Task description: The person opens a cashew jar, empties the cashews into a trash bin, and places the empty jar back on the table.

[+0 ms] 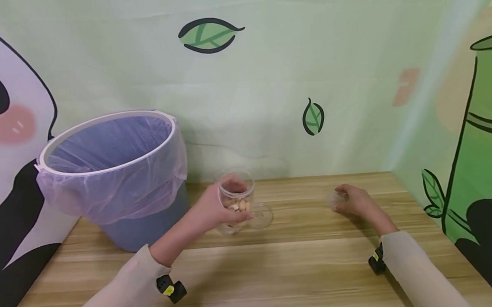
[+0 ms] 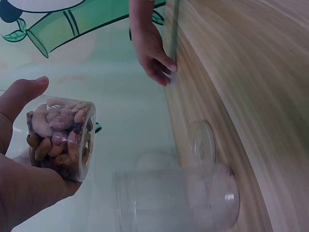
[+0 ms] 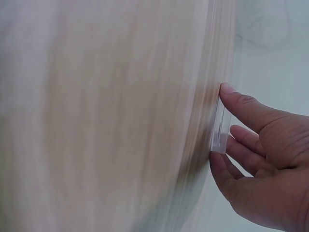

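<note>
My left hand (image 1: 219, 206) grips a clear jar of mixed nuts (image 2: 60, 137), its open mouth upward, above the table. Cashews show through the wall in the left wrist view. Below it, a second clear jar (image 2: 154, 203) stands on the table, mostly hidden behind the hand in the head view. A round clear lid (image 1: 262, 216) lies beside that jar. Farther right, my right hand (image 1: 354, 199) pinches another clear lid (image 3: 220, 130) by its edge between thumb and fingers, at the tabletop. Whether this lid touches the wood is hard to tell.
A large blue bin (image 1: 145, 228) with a pinkish liner and white rim stands at the left, near my left forearm. The wooden table (image 1: 302, 271) runs back to a printed curtain (image 1: 267, 78) with leaves and pandas.
</note>
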`<act>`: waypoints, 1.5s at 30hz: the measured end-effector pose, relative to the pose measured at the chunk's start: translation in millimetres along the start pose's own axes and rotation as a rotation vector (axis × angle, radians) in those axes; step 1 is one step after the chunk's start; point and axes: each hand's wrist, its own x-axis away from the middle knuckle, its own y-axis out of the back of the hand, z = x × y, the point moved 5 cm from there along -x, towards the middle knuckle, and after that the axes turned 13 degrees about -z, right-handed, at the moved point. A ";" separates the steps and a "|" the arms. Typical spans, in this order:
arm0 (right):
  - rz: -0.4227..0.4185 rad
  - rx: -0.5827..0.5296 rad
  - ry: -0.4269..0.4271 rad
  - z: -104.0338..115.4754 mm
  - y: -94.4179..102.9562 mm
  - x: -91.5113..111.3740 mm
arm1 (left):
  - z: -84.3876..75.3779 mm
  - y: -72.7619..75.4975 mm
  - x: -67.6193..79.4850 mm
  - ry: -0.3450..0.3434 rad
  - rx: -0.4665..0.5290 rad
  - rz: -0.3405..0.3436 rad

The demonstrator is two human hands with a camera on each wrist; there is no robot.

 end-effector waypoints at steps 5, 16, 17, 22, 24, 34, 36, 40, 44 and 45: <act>-0.009 -0.010 -0.007 -1.9 2.5 -1.6 | -2.5 14.0 1.6 -0.005 -0.044 -0.003; 0.025 -0.031 0.018 3.2 1.2 -3.2 | -9.4 46.5 5.0 -0.004 -0.066 -0.032; 0.024 -0.028 0.023 3.4 1.1 -3.3 | -9.9 48.4 5.9 -0.001 -0.063 -0.030; 0.015 -0.004 0.046 2.7 -0.2 -5.0 | -12.3 56.1 10.9 0.011 -0.049 -0.011; 0.011 0.014 0.054 3.1 -0.7 -5.9 | -12.9 59.3 12.5 0.012 -0.054 -0.010; -0.076 0.084 0.128 24.3 3.5 -14.4 | -17.9 73.1 14.4 0.028 -0.089 -0.015; -0.097 0.092 0.151 32.1 5.7 -15.5 | -19.0 75.0 14.2 0.030 -0.090 -0.017; -0.121 0.100 0.192 47.5 9.2 -16.0 | -21.4 77.6 13.7 0.033 -0.104 -0.009; -0.139 0.103 0.222 59.4 11.2 -16.6 | -24.3 79.4 12.3 0.030 -0.122 0.000; -0.142 0.102 0.226 61.4 11.5 -17.1 | -24.9 79.8 12.0 0.028 -0.124 0.000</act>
